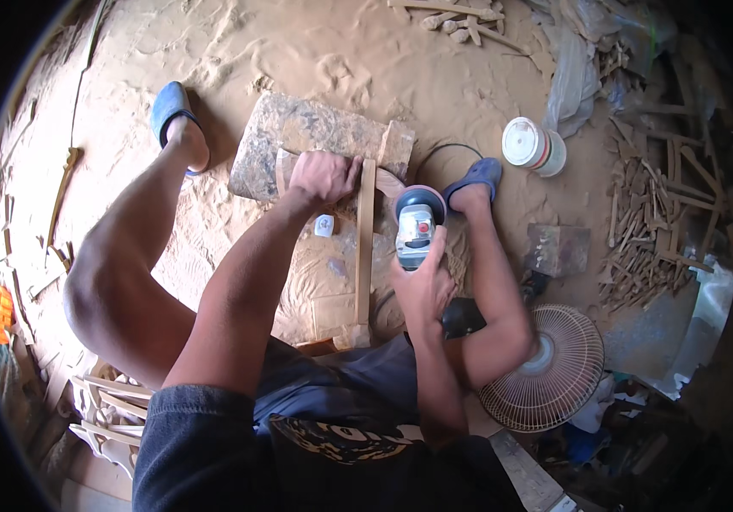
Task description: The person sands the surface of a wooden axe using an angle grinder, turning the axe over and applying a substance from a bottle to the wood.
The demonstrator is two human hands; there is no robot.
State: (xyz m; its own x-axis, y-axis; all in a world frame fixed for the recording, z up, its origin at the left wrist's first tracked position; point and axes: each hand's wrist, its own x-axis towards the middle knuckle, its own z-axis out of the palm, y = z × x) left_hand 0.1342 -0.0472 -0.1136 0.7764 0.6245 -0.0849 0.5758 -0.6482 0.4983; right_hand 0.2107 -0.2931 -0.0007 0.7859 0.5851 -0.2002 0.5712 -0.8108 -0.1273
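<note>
My left hand (324, 177) is closed over a curved wooden piece (389, 183), pressing it against a worn, dusty block (272, 128). Most of that piece is hidden under the fingers. My right hand (426, 290) grips an angle grinder (416, 237), whose round sanding disc (419, 194) meets or nearly meets the right end of the piece; blur hides the exact contact. Between my hands a long wooden slat (365, 247) runs from the block toward my lap, close to the left thumb.
A lidded white bucket (523, 143) stands right of my blue clog (479, 177). A round fan (546, 367) is by my right knee. Piled wood pieces (639, 222) lie at the right, more (460, 19) at the top. Pale dust covers the floor (315, 51). Curved wooden frames (110, 410) stand lower left.
</note>
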